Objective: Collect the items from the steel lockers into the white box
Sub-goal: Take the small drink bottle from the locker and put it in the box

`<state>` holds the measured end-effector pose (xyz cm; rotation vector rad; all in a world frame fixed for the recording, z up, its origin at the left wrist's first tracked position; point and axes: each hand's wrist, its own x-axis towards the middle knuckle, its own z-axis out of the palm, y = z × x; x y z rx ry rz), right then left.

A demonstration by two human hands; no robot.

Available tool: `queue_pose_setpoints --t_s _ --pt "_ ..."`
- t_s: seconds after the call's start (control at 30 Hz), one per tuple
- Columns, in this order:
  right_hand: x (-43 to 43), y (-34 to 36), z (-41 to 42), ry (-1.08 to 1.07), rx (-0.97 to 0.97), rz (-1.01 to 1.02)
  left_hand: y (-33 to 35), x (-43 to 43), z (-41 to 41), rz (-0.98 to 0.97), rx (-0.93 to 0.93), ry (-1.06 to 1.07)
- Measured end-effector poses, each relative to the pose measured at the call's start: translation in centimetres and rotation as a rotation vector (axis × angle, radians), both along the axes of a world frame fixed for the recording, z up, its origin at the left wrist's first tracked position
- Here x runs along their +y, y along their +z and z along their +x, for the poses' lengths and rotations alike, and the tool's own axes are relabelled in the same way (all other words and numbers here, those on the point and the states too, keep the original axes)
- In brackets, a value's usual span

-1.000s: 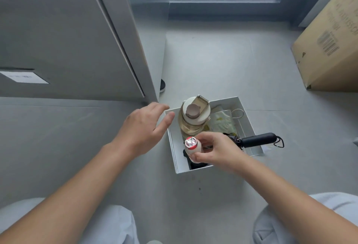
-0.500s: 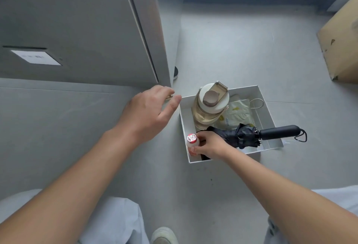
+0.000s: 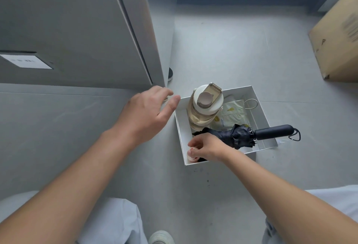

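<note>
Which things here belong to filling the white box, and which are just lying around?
Job: white box; small red-capped bottle in the right hand; cream water bottle; black umbrella; printed packet; steel locker.
Lying about: cardboard box.

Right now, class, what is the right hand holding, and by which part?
The right hand pinches a small bottle at its top, fingers around the red cap.

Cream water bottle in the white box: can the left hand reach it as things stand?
Probably yes: the open left hand hovers outside the white box's left wall, and the upright cream water bottle stands just inside, nothing between.
</note>
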<state>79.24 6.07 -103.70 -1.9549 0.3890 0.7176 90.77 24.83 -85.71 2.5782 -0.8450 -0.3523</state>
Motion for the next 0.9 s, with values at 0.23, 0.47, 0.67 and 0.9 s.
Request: queue_pose_setpoints --t_s 0.23,0.47,0.67,0.9 --pt "-1.1 0.9 0.3 0.08 0.029 -0.166 0.0 -0.2 -0.1 -0.008 -0.003 0.001" --pt "-0.9 0.6 0.0 0.014 0.027 -0.007 0.1 -0.1 -0.2 0.002 -0.017 0.003" --pt "-0.5 1.3 -0.1 0.03 -0.012 -0.116 0.2 -0.2 -0.6 0.028 -0.016 -0.016" --pt "-1.9 7.0 1.2 0.007 -0.21 -0.176 1.4 -0.8 -0.2 -0.008 -0.023 -0.002"
